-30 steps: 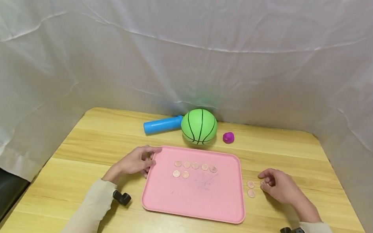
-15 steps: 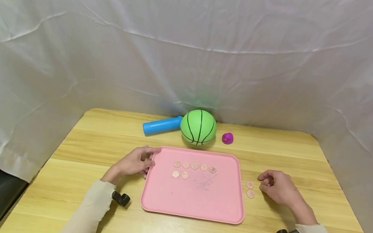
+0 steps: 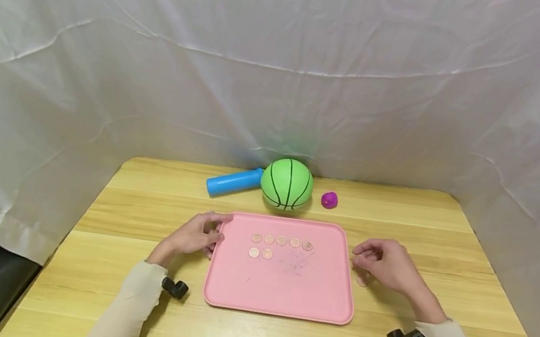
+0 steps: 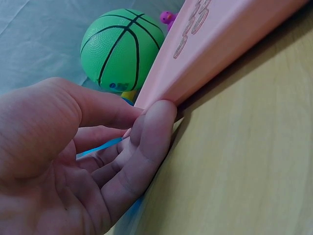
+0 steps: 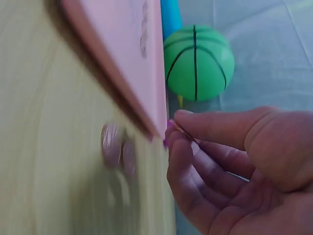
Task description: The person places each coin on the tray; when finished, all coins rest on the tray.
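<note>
A pink tray (image 3: 281, 291) lies on the table, bearing copper-coloured coins: several in a back row, and two in a second row, one of them a coin (image 3: 266, 254). My left hand (image 3: 196, 232) grips the tray's left edge; in the left wrist view thumb and fingers pinch its rim (image 4: 164, 93). Just off the tray's right edge is my right hand (image 3: 388, 262), above the table. It pinches a thin coin (image 5: 183, 130) between thumb and fingertip, seen edge-on in the right wrist view. Below that hand two coins (image 5: 111, 145) rest on the wood, partly hidden in the head view.
Behind the tray sit a green ball (image 3: 286, 184) with black lines, a blue cylinder (image 3: 233, 182) lying at its left, and a small purple toy (image 3: 329, 200) at its right. A pale curtain (image 3: 282, 78) hangs along the table's back edge.
My right hand has picked a coin off the table at the right and moved left with it, over the other loose coins to the tray's edge. My left hand stays put.
</note>
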Motion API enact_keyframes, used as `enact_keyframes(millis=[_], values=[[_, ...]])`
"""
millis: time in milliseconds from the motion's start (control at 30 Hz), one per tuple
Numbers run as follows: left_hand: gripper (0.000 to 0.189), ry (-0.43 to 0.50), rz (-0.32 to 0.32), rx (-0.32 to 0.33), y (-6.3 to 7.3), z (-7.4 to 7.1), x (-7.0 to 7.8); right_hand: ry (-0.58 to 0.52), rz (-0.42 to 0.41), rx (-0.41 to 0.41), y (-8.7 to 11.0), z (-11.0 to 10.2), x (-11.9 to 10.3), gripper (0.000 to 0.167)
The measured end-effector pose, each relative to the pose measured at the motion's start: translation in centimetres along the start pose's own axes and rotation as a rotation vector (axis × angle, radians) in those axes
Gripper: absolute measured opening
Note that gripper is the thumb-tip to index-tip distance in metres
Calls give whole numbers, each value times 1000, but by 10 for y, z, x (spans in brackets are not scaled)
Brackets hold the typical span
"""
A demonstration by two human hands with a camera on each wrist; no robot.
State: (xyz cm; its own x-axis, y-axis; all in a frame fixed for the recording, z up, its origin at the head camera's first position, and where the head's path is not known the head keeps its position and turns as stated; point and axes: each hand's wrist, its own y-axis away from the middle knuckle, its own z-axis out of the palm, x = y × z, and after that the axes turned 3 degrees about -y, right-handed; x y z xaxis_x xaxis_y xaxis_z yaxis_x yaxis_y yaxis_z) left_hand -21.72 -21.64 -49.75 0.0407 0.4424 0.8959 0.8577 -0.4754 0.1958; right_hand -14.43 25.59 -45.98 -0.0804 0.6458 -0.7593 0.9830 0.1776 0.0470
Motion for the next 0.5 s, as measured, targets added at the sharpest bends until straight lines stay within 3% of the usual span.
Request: enact_keyframes(millis=[300, 500], values=[[57, 1, 0, 3, -1, 1, -1, -146, 80, -56, -7, 16, -21, 28], [57, 7, -9, 6, -1, 1, 0, -186, 73, -63, -12, 29, -29, 29]])
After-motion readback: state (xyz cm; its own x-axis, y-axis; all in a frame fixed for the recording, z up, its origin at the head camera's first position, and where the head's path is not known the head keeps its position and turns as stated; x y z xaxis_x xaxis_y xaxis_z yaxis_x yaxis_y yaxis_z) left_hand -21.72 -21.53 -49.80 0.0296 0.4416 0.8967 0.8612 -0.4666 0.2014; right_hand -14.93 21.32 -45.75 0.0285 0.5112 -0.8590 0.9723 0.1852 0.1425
